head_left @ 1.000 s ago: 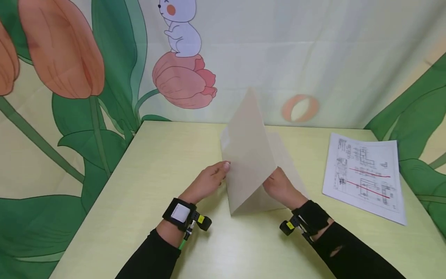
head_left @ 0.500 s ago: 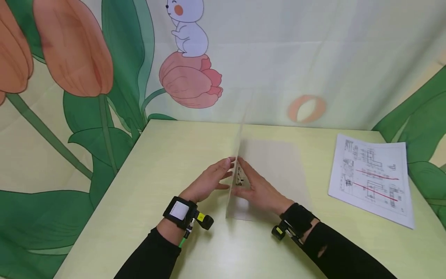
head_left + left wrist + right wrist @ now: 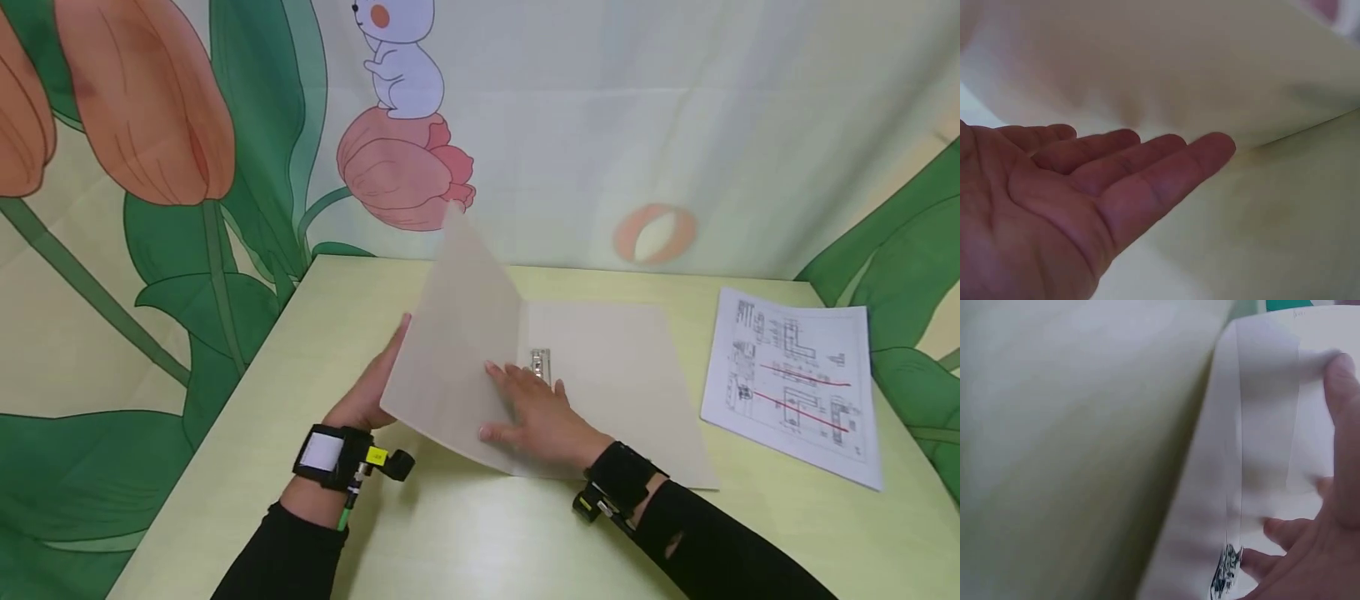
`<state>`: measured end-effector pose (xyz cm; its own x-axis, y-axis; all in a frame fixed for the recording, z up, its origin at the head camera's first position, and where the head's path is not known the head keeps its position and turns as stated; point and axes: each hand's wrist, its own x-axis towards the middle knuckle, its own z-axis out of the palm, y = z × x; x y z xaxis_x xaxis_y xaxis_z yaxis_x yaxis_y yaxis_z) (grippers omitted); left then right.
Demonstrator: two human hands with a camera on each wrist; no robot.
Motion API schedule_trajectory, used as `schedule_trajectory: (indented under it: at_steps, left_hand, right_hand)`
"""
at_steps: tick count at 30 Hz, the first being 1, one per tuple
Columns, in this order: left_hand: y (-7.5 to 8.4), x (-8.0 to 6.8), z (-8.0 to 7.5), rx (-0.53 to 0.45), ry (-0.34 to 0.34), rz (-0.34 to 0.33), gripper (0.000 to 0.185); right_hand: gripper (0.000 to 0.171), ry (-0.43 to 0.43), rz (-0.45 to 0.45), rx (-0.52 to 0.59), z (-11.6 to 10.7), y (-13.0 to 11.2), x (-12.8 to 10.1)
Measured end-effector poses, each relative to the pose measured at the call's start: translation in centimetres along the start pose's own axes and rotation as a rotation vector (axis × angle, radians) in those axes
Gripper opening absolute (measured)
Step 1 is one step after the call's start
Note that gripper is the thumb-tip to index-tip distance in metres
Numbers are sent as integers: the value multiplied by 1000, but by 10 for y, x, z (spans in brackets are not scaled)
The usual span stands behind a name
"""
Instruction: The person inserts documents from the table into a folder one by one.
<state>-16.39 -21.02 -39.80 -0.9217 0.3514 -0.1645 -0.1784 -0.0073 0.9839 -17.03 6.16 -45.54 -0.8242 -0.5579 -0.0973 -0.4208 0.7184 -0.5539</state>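
Note:
A white file folder [image 3: 615,375] lies opened on the table, its left cover [image 3: 457,350] tilted up and the right half flat. Near the spine on the inside is a metal clip [image 3: 540,363], partly covered by the right hand. My left hand [image 3: 372,387] is behind the raised cover at its left edge; in the left wrist view its fingers [image 3: 1166,181] are nearly straight beneath the cover. My right hand [image 3: 543,421] reaches over the spine with spread fingers, thumb toward the cover's lower part. Neither hand grips anything.
Printed drawing sheets [image 3: 795,383] with two red lines lie at the right of the pale table [image 3: 315,333]. A curtain [image 3: 570,150] with tulips and a cartoon animal hangs behind the table's back edge.
The folder's cover has swung from upright over to the left, laying the inside and the clip in view. My left hand has moved left with it; the right hand now spreads over the spine.

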Motion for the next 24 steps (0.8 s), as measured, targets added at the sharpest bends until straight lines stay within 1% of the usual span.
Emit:
schedule_trajectory:
  at_steps: [1, 2, 3, 4, 6, 8, 10, 12, 14, 16, 17, 19, 21, 24]
  left_hand:
    - [5, -5, -8, 22, 34, -18, 88]
    - [9, -8, -16, 43, 55, -43, 91]
    - [12, -11, -23, 36, 53, -78, 90]
    - [13, -13, -29, 50, 53, -93, 85]
    - [12, -14, -42, 69, 61, -118, 72]
    - [8, -13, -54, 96, 61, -123, 63]
    - [2, -11, -63, 153, 98, -128, 67]
    - [-4, -10, -69, 259, 173, -160, 75]
    - [-10, -8, -72, 361, 241, -210, 84]
    - [-14, -6, -72, 480, 288, -271, 90]
    - [-16, -4, -71, 548, 301, -296, 92]
    - [-19, 0, -68, 674, 303, -330, 96]
    - [-20, 3, -62, 838, 282, -347, 100]
    - [-19, 10, -47, 1081, 206, -334, 103]
  right_hand:
    - [97, -9, 14, -20, 1, -1, 0]
    - [96, -15, 23, -40, 1, -2, 0]
    - [95, -20, 30, -58, 2, -3, 0]
    - [94, -24, 34, -70, 2, -4, 0]
    - [91, -27, 25, -93, 2, -3, -1]
    - [90, -29, 0, -107, 2, 1, -2]
    - [90, -32, -23, -107, 0, 8, -4]
    - [93, -30, -33, -92, -3, 17, -8]
    - [97, -24, -31, -80, -7, 26, -12]
    - [103, -18, -13, -98, -10, 34, -17]
    - [105, -7, -10, -118, -12, 38, -19]
    - [108, -1, -2, -163, -15, 43, -22]
    - [110, -5, 5, -205, -16, 46, -23]
    - [112, -22, 21, -215, -18, 49, -23]
